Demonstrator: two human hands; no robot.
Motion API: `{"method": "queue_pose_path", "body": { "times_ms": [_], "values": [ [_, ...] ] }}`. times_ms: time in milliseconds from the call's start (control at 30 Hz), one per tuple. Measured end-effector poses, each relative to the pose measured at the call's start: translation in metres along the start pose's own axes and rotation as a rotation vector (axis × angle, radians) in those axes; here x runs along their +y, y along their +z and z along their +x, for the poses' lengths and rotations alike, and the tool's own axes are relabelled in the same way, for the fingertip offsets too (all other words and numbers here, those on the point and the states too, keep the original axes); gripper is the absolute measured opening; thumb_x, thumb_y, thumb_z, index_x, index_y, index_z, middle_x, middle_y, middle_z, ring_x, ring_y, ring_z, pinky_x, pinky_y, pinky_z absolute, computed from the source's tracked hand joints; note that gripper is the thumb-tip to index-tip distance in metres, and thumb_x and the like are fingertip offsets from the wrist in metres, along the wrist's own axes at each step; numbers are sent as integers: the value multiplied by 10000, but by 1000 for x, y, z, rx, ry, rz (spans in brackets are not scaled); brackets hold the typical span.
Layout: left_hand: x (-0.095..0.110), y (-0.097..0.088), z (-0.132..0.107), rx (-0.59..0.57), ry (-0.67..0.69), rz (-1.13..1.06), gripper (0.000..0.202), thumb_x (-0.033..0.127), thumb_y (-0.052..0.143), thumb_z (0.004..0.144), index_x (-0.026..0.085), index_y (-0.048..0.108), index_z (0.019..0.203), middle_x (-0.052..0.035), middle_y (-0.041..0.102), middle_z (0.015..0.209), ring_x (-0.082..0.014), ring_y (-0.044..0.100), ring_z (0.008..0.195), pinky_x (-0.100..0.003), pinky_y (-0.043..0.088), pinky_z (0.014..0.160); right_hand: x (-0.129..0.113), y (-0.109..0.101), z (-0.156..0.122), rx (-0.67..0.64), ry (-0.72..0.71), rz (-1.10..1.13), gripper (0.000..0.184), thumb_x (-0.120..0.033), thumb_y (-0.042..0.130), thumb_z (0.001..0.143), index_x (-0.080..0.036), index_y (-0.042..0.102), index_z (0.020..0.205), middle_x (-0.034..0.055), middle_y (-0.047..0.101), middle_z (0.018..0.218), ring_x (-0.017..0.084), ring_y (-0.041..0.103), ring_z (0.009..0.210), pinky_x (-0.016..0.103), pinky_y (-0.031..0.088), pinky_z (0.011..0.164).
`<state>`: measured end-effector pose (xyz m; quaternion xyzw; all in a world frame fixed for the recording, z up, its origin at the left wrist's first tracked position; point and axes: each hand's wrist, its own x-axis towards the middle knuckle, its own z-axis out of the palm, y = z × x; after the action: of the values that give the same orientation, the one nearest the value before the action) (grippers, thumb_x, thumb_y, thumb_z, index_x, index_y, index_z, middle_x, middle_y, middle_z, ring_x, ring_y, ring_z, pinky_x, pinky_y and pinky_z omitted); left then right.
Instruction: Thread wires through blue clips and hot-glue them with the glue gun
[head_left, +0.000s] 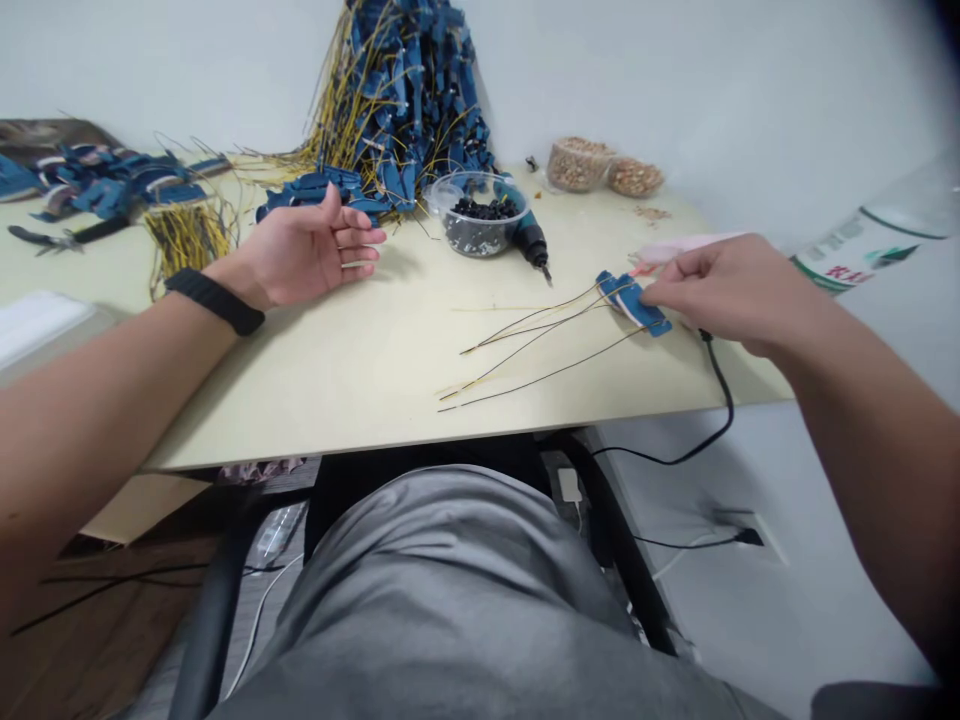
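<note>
Right now, the left hand (315, 248) is off everything, palm showing and fingers loosely spread, just in front of the blue heap (420, 110). Over on the right side of the cream tabletop (360, 370), the right hand (694, 290) curls its fingers against the wired blue pieces (641, 308); whether it grips them, I can't tell. Thin wires (555, 376) trail leftward, near the electric screwdriver (534, 245).

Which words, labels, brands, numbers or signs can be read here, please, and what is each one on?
Bottle: green and red print on its label, too blurred to quote.
Blue pieces at the right hand: no lettering visible.
Wristband: no lettering visible.
Nothing else is legible.
</note>
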<state>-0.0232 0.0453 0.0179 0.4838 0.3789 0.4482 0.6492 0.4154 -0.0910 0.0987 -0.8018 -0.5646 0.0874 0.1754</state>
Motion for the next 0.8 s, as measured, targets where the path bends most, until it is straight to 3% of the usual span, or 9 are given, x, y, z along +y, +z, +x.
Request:
{"method": "queue_pose_path", "body": {
  "times_ms": [133,367,467,667,800],
  "values": [
    [0,3,-1,18,-19,44,578,547,574,1399,236,863,1008,-43,925,1154,-238,718,1034,-423,596,1130,12,1,-4,-2,140,-88,512,-22,878,1020,-252,655,620,0,571,665,199,522,721,434,419,756],
    [-8,-7,10,45,49,43,403,555,748,1247,254,846,998,-51,939,1144,-299,690,1094,-516,556,1221,33,-5,-18,-77,64,-43,520,-210,843,989,-365,597,557,55,574,714,264,505,728,512,428,811],
    [-8,-12,13,45,47,84,381,545,795,1237,267,842,980,-50,948,1147,-315,695,1127,-506,565,1218,34,-3,-21,-87,150,-92,569,-94,809,978,-347,578,525,50,572,692,261,523,729,492,447,810],
    [-7,-15,15,40,41,86,400,601,793,1219,295,829,964,-32,952,1140,-328,681,1153,-549,530,1328,31,-2,-23,-113,92,-79,559,-57,808,962,-342,607,526,83,645,741,286,583,797,492,461,873],
    [-5,-11,12,46,26,46,391,491,754,1260,242,833,969,-34,920,1067,-273,666,1053,-516,537,1234,33,-1,-22,-107,66,-128,530,-29,783,939,-343,593,557,81,657,744,281,584,789,479,456,868]
  ]
}}
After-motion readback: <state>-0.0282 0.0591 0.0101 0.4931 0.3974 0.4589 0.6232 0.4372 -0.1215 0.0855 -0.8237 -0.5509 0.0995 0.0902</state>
